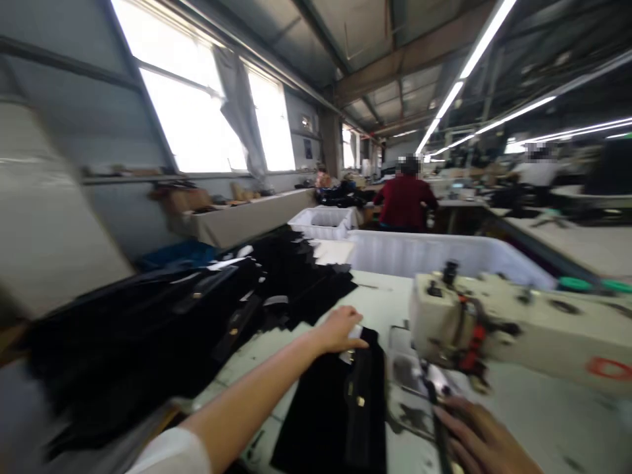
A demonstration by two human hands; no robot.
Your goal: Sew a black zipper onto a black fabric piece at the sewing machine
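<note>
Factory hall, pale tabletop (375, 303). Left hand (340, 329) lies flat, fingers open, pinning black fabric piece (340, 401) for feeding. Right hand (481, 438) open, holds nothing, steadying a strip beside the sewing machine (494, 329).

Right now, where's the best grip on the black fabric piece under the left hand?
Probably the far edge, where the left hand already rests, coming from the left. The black piece lies flat on the table; the sewing machine crowds its right side.
</note>
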